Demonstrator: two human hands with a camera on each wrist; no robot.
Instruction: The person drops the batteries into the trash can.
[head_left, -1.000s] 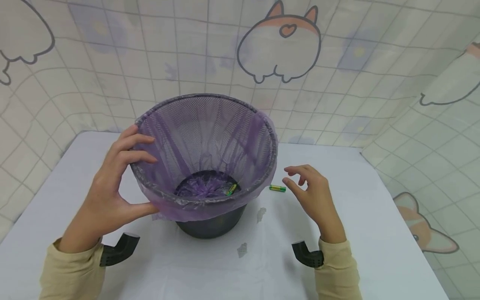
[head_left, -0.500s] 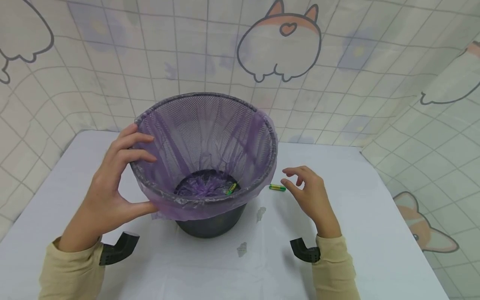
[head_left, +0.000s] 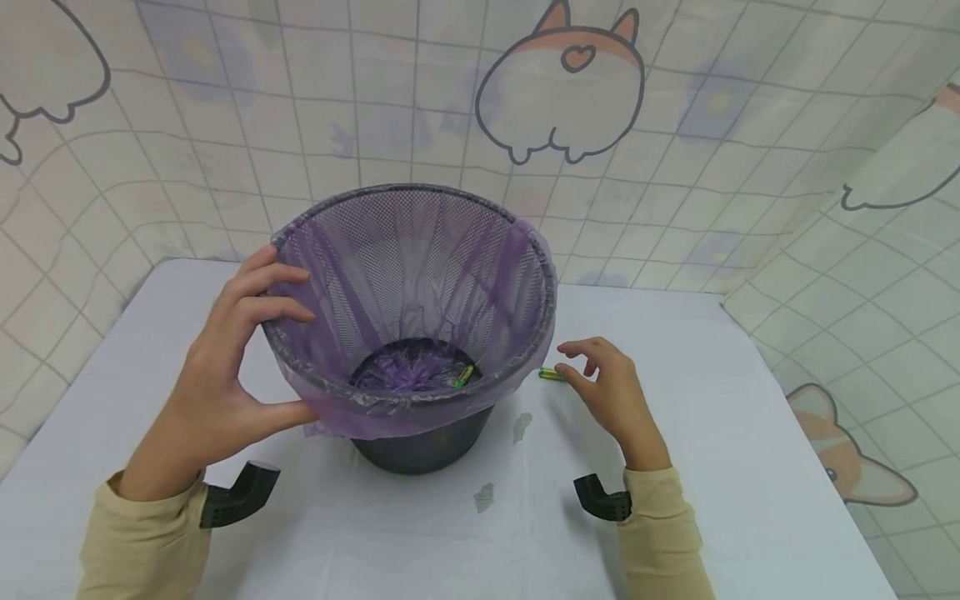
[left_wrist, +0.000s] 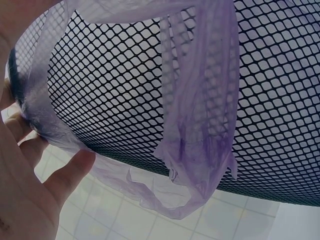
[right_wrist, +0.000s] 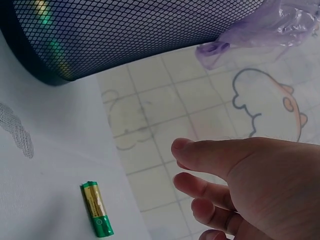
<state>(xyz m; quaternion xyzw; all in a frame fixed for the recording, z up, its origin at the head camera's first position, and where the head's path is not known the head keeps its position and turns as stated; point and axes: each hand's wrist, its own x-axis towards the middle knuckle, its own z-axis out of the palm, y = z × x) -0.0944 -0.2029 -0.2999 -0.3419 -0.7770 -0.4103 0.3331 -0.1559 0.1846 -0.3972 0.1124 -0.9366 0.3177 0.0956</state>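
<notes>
A black mesh wastebasket (head_left: 423, 442) lined with a purple bin bag (head_left: 405, 283) stands on the table, its mouth facing me. My left hand (head_left: 217, 367) grips its rim at the left, fingers over the edge and thumb outside, as the left wrist view shows on the mesh and bag (left_wrist: 200, 165). One green-and-gold battery (head_left: 464, 376) lies at the bottom of the bag. Another battery (right_wrist: 97, 209) lies on the table right of the basket, partly hidden by my right hand (head_left: 603, 387) in the head view. That hand hovers over it, thumb and fingers bent apart, holding nothing.
The white table (head_left: 750, 467) reaches a sheet (head_left: 697, 192) printed with a grid and corgis at the back and right. Two small grey patches (head_left: 484, 498) mark the tabletop in front of the basket. A black camera mount (head_left: 602, 498) sticks out from each wrist.
My right hand has moved a little to the left, so it now covers part of the battery on the table. The left hand, the basket and the battery inside have stayed put.
</notes>
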